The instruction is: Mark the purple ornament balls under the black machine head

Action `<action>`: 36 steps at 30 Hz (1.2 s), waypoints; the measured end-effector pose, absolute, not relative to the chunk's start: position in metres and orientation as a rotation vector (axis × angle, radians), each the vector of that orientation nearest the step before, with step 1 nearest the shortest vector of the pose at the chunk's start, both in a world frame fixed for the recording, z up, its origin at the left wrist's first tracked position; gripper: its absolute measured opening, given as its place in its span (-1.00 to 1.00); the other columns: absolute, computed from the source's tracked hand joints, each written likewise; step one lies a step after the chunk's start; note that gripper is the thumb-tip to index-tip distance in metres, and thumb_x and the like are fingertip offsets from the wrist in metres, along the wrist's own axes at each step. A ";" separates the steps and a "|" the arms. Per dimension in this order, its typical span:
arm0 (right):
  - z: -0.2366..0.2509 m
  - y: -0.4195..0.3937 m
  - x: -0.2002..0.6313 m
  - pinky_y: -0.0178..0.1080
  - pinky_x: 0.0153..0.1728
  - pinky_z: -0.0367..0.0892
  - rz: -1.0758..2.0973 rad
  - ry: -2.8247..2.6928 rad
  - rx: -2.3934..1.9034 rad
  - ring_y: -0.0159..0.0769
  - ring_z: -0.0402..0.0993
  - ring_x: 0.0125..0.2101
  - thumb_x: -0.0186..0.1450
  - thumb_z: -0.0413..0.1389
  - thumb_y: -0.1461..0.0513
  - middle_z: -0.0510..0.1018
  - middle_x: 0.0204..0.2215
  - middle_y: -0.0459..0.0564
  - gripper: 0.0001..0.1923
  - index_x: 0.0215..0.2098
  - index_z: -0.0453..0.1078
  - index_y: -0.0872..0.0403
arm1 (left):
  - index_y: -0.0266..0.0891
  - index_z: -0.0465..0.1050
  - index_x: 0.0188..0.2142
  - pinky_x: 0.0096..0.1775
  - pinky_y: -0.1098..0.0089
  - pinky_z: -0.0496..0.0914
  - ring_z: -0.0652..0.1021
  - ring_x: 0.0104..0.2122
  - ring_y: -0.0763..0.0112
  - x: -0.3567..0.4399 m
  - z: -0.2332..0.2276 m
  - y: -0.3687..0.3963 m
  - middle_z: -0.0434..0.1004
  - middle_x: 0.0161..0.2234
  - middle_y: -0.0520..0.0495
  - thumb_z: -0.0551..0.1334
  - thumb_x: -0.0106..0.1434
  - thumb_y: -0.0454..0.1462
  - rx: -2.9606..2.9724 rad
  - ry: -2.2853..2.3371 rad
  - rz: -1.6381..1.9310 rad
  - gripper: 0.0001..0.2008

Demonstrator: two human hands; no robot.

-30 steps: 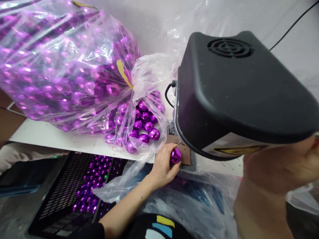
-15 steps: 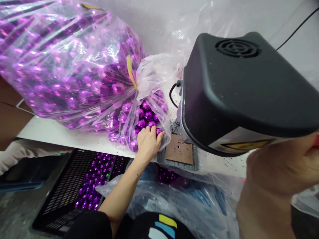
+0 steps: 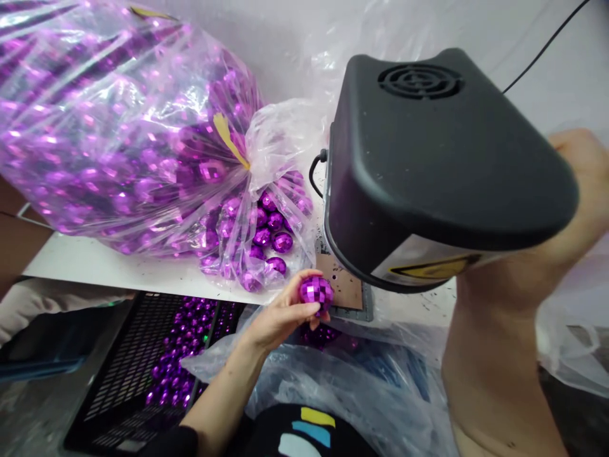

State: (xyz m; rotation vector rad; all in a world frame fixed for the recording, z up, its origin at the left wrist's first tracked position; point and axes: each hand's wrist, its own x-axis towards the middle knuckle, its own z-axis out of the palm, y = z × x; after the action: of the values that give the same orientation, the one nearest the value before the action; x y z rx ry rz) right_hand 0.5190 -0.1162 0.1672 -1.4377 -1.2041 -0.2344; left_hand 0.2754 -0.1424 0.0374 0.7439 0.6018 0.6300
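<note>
My left hand (image 3: 280,312) holds a faceted purple ball (image 3: 316,292) in its fingertips, just left of the brown plate (image 3: 349,289) under the black machine head (image 3: 428,165). Behind the hand lies the open mouth of a clear plastic bag (image 3: 143,133) stuffed with purple balls (image 3: 271,238). My right hand (image 3: 587,184) is raised behind the machine's right side; my forearm (image 3: 495,355) fills the lower right. The machine hides that hand's fingers and whatever they grip.
A black slotted crate (image 3: 128,362) below the white table edge (image 3: 109,270) holds several purple balls. Crumpled clear plastic (image 3: 361,387) with more balls lies over my lap. A black cable (image 3: 542,51) runs up the wall at the back right.
My left hand reached into the bag's mouth, then came back toward the machine plate with a purple ball in its fingertips. My right hand rose higher beside the machine.
</note>
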 end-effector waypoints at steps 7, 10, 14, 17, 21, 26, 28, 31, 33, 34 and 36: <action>0.168 -0.113 0.520 -0.22 -0.31 -0.04 -0.163 -1.177 -1.404 -0.65 0.06 -0.45 0.31 0.00 -0.14 0.13 -0.55 -0.18 -0.50 -0.39 0.28 0.15 | -0.21 0.39 0.11 -0.30 0.33 0.49 0.63 -0.27 0.26 0.299 -0.002 -0.123 0.60 -0.18 -0.12 0.31 0.26 0.08 0.896 0.863 0.762 -0.43; 0.168 -0.114 0.520 -0.24 -0.31 0.01 -0.178 -1.180 -1.392 -0.65 0.09 -0.44 0.32 0.00 -0.12 0.15 -0.54 -0.18 -0.51 -0.40 0.28 0.15 | -0.17 0.42 0.14 -0.05 0.23 0.50 0.60 -0.10 0.20 0.304 -0.011 -0.116 0.60 -0.03 -0.13 0.26 0.31 0.09 1.201 1.040 0.881 -0.45; 0.169 -0.113 0.518 -0.28 -0.33 0.02 -0.165 -1.167 -1.361 -0.62 0.12 -0.40 0.33 0.03 -0.08 0.15 -0.54 -0.15 -0.54 -0.40 0.29 0.16 | -0.17 0.38 0.20 0.17 0.12 0.40 0.56 0.07 0.16 0.313 -0.020 -0.113 0.56 0.08 -0.15 0.26 0.34 0.02 1.459 1.046 0.956 -0.47; 0.170 -0.113 0.516 -0.29 -0.33 0.01 -0.164 -1.175 -1.364 -0.63 0.11 -0.40 0.34 0.05 -0.02 0.16 -0.54 -0.16 -0.60 -0.39 0.29 0.17 | -0.19 0.35 0.21 0.17 0.08 0.41 0.55 0.09 0.12 0.320 -0.024 -0.115 0.55 0.10 -0.19 0.26 0.35 -0.04 1.561 1.001 0.958 -0.48; 0.171 -0.116 0.515 -0.28 -0.31 0.00 -0.144 -1.188 -1.404 -0.64 0.10 -0.40 0.35 0.04 -0.01 0.19 -0.52 -0.18 -0.62 -0.36 0.29 0.16 | -0.17 0.33 0.23 0.19 0.00 0.37 0.49 0.16 0.06 0.324 -0.025 -0.122 0.52 0.14 -0.24 0.24 0.37 -0.10 1.833 1.040 0.923 -0.51; 0.169 -0.117 0.516 -0.27 -0.30 0.00 -0.144 -1.194 -1.396 -0.64 0.11 -0.42 0.34 0.00 -0.11 0.16 -0.51 -0.17 -0.52 -0.34 0.32 0.15 | -0.22 0.33 0.20 0.20 -0.03 0.32 0.45 0.20 0.03 0.328 -0.024 -0.124 0.47 0.17 -0.29 0.22 0.39 -0.13 2.058 1.072 0.941 -0.56; 0.169 -0.117 0.516 -0.28 -0.31 0.00 -0.139 -1.184 -1.386 -0.65 0.11 -0.43 0.34 0.01 -0.11 0.16 -0.52 -0.18 -0.52 -0.34 0.32 0.16 | -0.20 0.36 0.15 0.20 -0.03 0.32 0.45 0.19 0.03 0.331 -0.021 -0.122 0.47 0.16 -0.27 0.23 0.38 -0.10 2.054 1.083 0.930 -0.58; 0.169 -0.115 0.515 -0.29 -0.33 0.01 -0.141 -1.182 -1.363 -0.67 0.10 -0.45 0.34 0.01 -0.11 0.16 -0.52 -0.17 -0.52 -0.35 0.30 0.17 | -0.19 0.39 0.09 0.16 0.00 0.36 0.49 0.13 0.03 0.333 -0.015 -0.116 0.51 0.10 -0.25 0.22 0.37 -0.05 2.021 1.058 0.892 -0.60; 0.169 -0.115 0.516 -0.29 -0.34 0.01 -0.154 -1.192 -1.356 -0.67 0.09 -0.46 0.35 0.01 -0.10 0.16 -0.53 -0.18 -0.52 -0.36 0.28 0.18 | -0.18 0.39 0.06 0.11 0.04 0.41 0.53 0.05 0.06 0.334 -0.014 -0.114 0.54 0.04 -0.23 0.20 0.38 -0.03 1.999 1.034 0.860 -0.62; 0.169 -0.115 0.516 -0.29 -0.33 0.01 -0.164 -1.197 -1.359 -0.68 0.08 -0.46 0.36 0.00 -0.08 0.15 -0.53 -0.18 -0.54 -0.36 0.27 0.18 | -0.16 0.40 0.05 0.08 0.05 0.43 0.55 0.01 0.08 0.334 -0.015 -0.114 0.56 0.01 -0.21 0.19 0.38 -0.02 1.988 1.028 0.850 -0.63; 0.167 -0.115 0.518 -0.28 -0.33 0.00 -0.196 -1.210 -1.375 -0.68 0.06 -0.44 0.37 0.00 -0.05 0.14 -0.54 -0.19 -0.58 -0.36 0.27 0.17 | -0.13 0.39 0.07 0.09 0.05 0.43 0.56 -0.01 0.08 0.335 -0.021 -0.116 0.57 -0.02 -0.19 0.19 0.38 -0.03 1.977 1.029 0.862 -0.63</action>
State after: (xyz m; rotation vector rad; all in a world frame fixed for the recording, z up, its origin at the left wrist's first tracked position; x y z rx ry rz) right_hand 0.5184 -0.1151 0.1672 -1.3745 -1.2101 -0.1959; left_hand 0.3348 -0.1156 -0.0205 1.9767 1.0289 0.8618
